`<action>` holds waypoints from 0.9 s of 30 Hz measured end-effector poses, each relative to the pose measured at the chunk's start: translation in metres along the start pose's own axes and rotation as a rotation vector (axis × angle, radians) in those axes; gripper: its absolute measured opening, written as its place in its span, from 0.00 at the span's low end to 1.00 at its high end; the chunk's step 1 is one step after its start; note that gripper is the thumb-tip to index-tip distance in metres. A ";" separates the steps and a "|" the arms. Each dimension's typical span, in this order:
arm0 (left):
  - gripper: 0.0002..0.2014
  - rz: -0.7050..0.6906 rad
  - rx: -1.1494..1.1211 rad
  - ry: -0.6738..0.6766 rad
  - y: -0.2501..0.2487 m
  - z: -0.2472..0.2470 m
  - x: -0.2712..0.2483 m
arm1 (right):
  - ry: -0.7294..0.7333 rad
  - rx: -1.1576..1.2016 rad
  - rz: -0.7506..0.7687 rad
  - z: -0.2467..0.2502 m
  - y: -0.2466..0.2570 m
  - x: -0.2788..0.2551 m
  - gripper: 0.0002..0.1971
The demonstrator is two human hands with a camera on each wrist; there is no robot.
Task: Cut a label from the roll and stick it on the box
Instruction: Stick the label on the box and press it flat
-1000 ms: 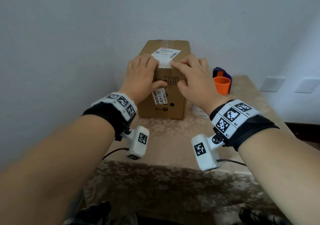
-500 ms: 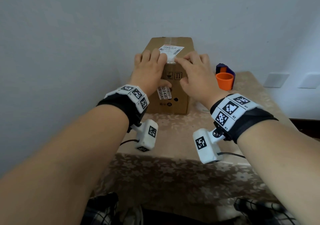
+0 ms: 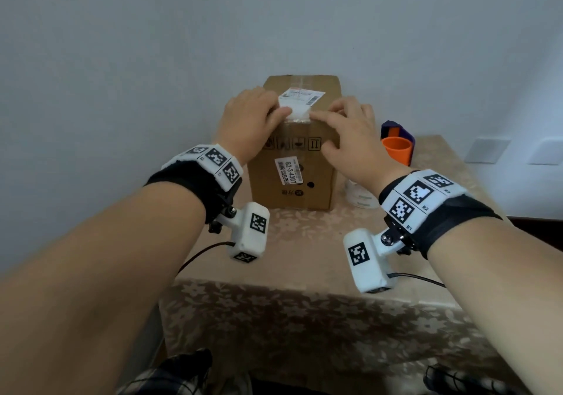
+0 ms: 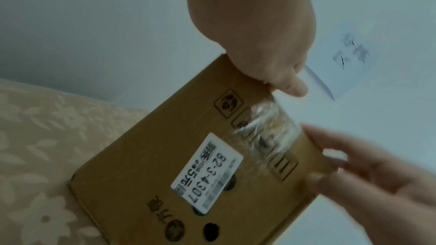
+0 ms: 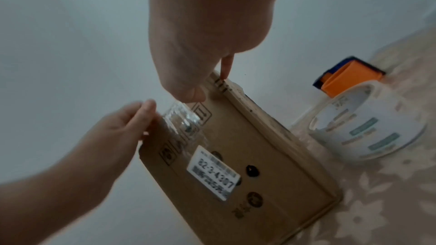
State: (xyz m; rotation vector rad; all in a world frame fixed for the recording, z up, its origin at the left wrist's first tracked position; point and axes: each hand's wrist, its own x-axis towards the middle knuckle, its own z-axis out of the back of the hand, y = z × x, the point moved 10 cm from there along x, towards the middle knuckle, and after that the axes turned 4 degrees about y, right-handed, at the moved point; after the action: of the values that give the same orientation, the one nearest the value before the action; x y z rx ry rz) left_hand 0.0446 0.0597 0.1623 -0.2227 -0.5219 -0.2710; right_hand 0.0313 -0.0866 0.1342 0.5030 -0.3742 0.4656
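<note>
A brown cardboard box (image 3: 294,181) stands upright on the table against the wall. A white printed label (image 3: 300,104) lies on its top at the front edge, and a crinkled clear strip (image 4: 266,128) runs from that edge down the front face. My left hand (image 3: 254,117) lies over the top left of the box with its thumb pressing the label's near left corner. My right hand (image 3: 347,129) presses the near right corner with an outstretched forefinger. The white label roll (image 5: 368,128) stands on the table to the right of the box.
An orange cup (image 3: 397,149) with a purple and orange holder (image 3: 396,128) behind it stands at the back right, near the wall. The table (image 3: 304,248) has a beige flowered cloth, and its front edge is close to me. The wall is right behind the box.
Both hands have slid up from the box's front face to its top front edge. The thumbs have left the front, so the small sticker there now shows in full.
</note>
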 end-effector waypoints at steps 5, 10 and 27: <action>0.29 0.232 -0.347 0.205 0.038 -0.019 -0.019 | 0.124 0.255 -0.197 -0.010 -0.024 0.004 0.34; 0.23 0.250 -0.357 0.201 0.054 -0.014 -0.023 | 0.111 0.244 -0.180 -0.031 -0.014 0.018 0.33; 0.25 0.338 -0.054 0.057 0.086 -0.002 0.002 | 0.318 0.178 -0.075 -0.059 0.001 0.054 0.47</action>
State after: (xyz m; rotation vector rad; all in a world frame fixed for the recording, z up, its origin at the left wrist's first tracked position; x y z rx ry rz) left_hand 0.0740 0.1398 0.1498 -0.3501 -0.4123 0.0374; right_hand 0.0886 -0.0361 0.1107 0.6023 -0.0077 0.4999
